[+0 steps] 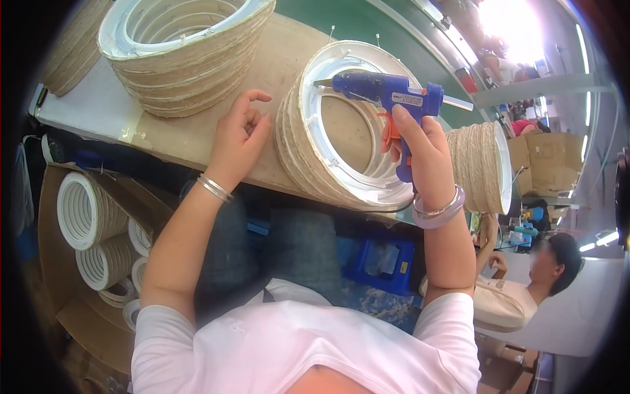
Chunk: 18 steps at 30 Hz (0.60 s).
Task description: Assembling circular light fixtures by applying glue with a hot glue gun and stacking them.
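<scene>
My right hand (426, 154) is wrapped round the handle of a blue hot glue gun (371, 87) with an orange trigger. A clear glue stick (457, 103) pokes out of the gun's back end. The nozzle points left, over the white inner rim of a round, ribbed, twine-wrapped drum (292, 134), which lies with its open side up on the table. Just left of this drum is my left hand (244, 134), its index finger reaching out and the other fingers loosely bent, with nothing visible in it.
A larger twine-wrapped drum (184, 79) stands at the back left, another (482, 167) at the right. Below the table on the left, a cardboard box (52, 262) holds several smaller ones. A blue plastic stool (387, 266) is below. A co-worker (505, 295) sits at the right.
</scene>
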Each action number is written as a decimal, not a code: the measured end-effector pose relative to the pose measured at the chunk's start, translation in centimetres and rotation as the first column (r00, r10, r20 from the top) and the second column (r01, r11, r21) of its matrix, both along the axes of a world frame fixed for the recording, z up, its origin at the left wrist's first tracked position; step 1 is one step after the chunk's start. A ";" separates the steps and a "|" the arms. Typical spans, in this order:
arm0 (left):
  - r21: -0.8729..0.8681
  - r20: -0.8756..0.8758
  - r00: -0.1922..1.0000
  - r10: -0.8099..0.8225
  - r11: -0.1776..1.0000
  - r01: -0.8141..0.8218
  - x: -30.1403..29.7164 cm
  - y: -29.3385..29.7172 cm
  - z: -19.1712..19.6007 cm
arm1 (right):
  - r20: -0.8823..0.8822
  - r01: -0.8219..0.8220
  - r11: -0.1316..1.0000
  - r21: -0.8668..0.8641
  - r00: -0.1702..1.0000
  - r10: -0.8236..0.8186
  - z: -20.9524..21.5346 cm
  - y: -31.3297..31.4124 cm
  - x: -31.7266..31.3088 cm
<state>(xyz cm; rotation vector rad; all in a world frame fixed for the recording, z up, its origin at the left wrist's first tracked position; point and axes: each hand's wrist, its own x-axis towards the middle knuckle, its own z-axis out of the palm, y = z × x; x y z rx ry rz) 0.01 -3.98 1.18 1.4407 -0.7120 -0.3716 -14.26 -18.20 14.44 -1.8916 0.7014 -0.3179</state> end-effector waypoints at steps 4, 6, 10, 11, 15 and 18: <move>-0.010 0.000 1.000 0.004 1.000 -0.004 -0.1 0.0 -0.1 | 0.009 0.008 1.000 0.029 1.000 -0.008 -0.1 -0.1 -0.1; 0.000 -0.004 1.000 0.002 1.000 -0.002 -0.1 0.0 0.0 | 0.008 0.013 1.000 0.019 1.000 -0.013 -0.1 -0.2 -0.2; -0.012 -0.014 1.000 0.001 1.000 -0.001 -0.1 -0.1 -0.1 | 0.021 0.066 0.998 0.014 0.998 -0.066 0.0 -0.1 -0.5; -0.012 -0.015 1.000 0.000 1.000 0.000 -0.1 0.0 -0.1 | 0.019 0.067 0.998 0.015 0.998 -0.067 0.1 -0.1 -0.5; 0.016 0.032 0.999 0.007 1.000 -0.008 -0.1 0.0 0.0 | 0.012 0.063 0.998 0.004 0.998 -0.063 0.0 -0.2 -0.6; 0.015 0.040 0.999 0.007 1.000 -0.007 -0.1 0.0 0.0 | 0.026 0.046 0.998 0.030 0.999 -0.047 -0.2 -0.5 -0.6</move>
